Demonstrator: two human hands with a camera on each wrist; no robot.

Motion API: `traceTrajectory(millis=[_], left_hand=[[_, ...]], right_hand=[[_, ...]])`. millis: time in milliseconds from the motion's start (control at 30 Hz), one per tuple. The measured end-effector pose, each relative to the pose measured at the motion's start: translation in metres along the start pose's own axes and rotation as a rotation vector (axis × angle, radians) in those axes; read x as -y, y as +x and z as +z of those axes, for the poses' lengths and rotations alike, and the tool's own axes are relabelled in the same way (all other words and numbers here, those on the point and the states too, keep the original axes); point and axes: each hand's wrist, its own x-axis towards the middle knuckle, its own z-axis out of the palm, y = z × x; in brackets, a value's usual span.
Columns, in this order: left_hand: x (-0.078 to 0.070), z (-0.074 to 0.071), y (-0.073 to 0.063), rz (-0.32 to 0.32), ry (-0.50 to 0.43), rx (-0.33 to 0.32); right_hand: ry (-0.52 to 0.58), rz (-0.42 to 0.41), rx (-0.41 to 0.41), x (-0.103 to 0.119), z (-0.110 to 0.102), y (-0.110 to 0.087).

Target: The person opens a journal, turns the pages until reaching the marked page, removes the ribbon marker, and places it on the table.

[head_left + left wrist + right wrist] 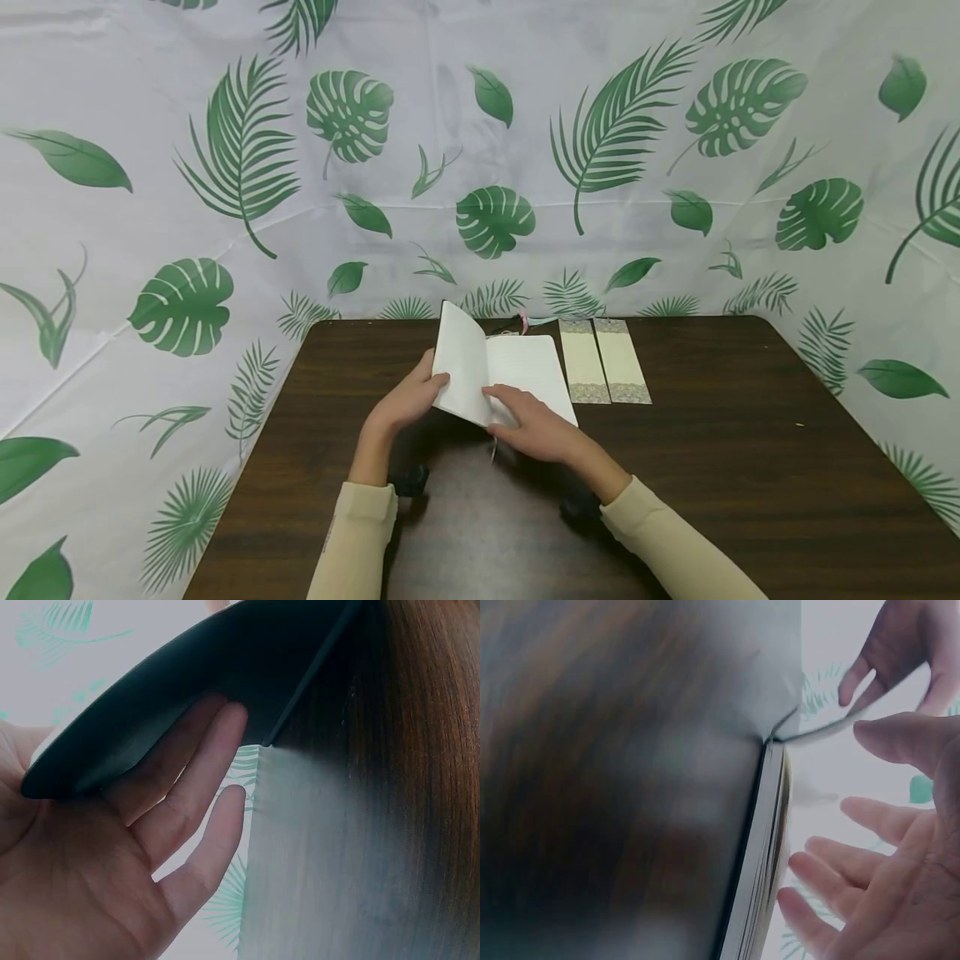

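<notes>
An open notebook [528, 358] with white pages lies on the dark wooden table, its left side lifted and tilted up. My left hand [405, 400] holds that raised side, thumb on the page and fingers behind the dark cover [217, 682], as the left wrist view shows. Over the lower middle of the notebook is my right hand [536, 425], its fingertips by the fold and the thumb near the bottom edge. In the right wrist view, its fingers are loosely spread beside the page block [754, 862]; whether they touch the paper I cannot tell.
Two cream strips with grey patterned ends, a left one [585, 362] and a right one [622, 362], lie right of the notebook. Pink and pale-blue ribbons [523, 321] show behind it. A thin ribbon [493, 450] hangs below the fold. Leaf-print cloth [420, 242] surrounds the table [720, 467].
</notes>
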Motion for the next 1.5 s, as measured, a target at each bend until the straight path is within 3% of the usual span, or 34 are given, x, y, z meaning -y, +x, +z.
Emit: traceTrajectory(millis=[233,367,667,1300,1500], left_hand=[[0.0,0.0,0.001,-0.01,-0.02,0.014],[0.001,0.0,0.001,0.001,-0.015,0.022],[0.006,-0.001,-0.001,0.014,-0.002,0.025],[0.005,-0.002,0.001,0.011,-0.025,0.035],[0.003,-0.003,0.002,0.021,-0.026,0.035]], right_hand=[[-0.171,0.114,0.074,-0.013,-0.015,-0.004],[-0.253,0.121,0.137,-0.02,-0.028,-0.009],[-0.253,0.165,0.231,-0.028,-0.049,-0.015],[-0.216,0.065,0.204,-0.036,-0.055,-0.012],[-0.333,0.064,0.139,-0.031,-0.058,-0.011]])
